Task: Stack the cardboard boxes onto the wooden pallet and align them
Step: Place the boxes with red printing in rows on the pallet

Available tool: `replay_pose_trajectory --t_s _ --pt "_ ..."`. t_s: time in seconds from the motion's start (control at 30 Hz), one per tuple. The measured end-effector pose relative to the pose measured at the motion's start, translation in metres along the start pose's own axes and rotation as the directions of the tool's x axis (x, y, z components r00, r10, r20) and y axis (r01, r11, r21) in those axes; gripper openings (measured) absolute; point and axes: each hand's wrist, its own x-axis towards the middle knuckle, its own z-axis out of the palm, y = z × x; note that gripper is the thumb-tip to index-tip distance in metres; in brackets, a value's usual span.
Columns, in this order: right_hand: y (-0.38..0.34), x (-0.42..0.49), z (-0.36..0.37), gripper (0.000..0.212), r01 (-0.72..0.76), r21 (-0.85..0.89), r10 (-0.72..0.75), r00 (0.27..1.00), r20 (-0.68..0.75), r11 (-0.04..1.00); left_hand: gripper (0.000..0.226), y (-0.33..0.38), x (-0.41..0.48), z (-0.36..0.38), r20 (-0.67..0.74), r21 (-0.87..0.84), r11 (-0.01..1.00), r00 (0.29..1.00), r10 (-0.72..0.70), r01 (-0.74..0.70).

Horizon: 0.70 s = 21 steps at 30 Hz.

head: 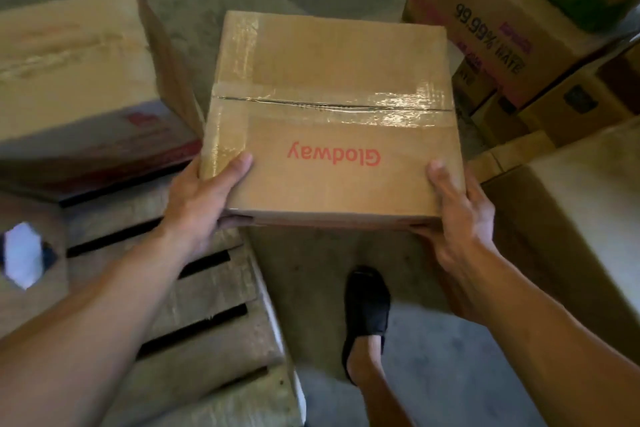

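The carried box [332, 114] is being held in the air at the middle of the head view, with its top face showing. This face is bearing a strip of clear tape along the centre seam, a second strip down the left edge, and the red word "Glodway" (reading upside down from the wearer's side).

The left hand [204, 198] is gripping the near left corner of the carried box: the thumb is lying flat on the top face and the fingers are curling beneath the bottom edge. The right hand [457, 211] is gripping the near right corner in the same manner, thumb on top and fingers wrapping under.

The carried box is not resting on any surface. It is hanging above the concrete floor [311, 270], just to the right of the wooden pallet [207, 288], and its near left corner is overlapping the pallet's edge in the view.

A second cardboard box [79, 80] is sitting on the far part of the pallet, to the left of the carried box, with a dark red band along its near side. The near slats of the pallet are lying bare.

Below the carried box, a foot in a black shoe [367, 302] is standing on the floor beside the pallet. At the upper right, a stack of printed boxes [502, 28] is standing on the floor, and a plain box [571, 201] is sitting nearer at the right edge.
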Motion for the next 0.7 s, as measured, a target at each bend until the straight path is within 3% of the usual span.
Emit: replay_pose_trajectory --t_s 0.1,0.33,0.4,0.53,0.7 --pt "0.003 -0.030 -0.024 0.076 0.007 -0.053 -0.005 0.999 0.038 0.999 0.048 -0.026 -0.054 -0.011 -0.037 -0.040 0.999 0.999 -0.025 0.024" --pt "0.030 -0.099 -0.041 0.054 0.019 -0.211 0.031 0.972 0.232 0.977 0.056 -0.078 -0.166 -0.063 -0.150 -0.216 0.976 0.987 -0.058 0.024" --pt "0.039 -0.111 -0.034 0.047 0.030 -0.248 0.044 0.956 0.290 0.968 0.055 -0.084 -0.188 -0.080 -0.207 -0.223 0.975 0.976 -0.070 0.022" --pt "0.056 -0.129 0.000 0.058 0.044 -0.278 0.069 0.920 0.385 0.960 0.058 -0.092 -0.216 -0.120 -0.323 -0.264 0.965 0.941 -0.098 0.010" --pt "0.085 -0.142 0.067 0.056 0.100 -0.292 0.054 0.877 0.478 0.951 0.059 -0.095 -0.208 -0.175 -0.420 -0.228 0.974 0.903 -0.087 -0.012"
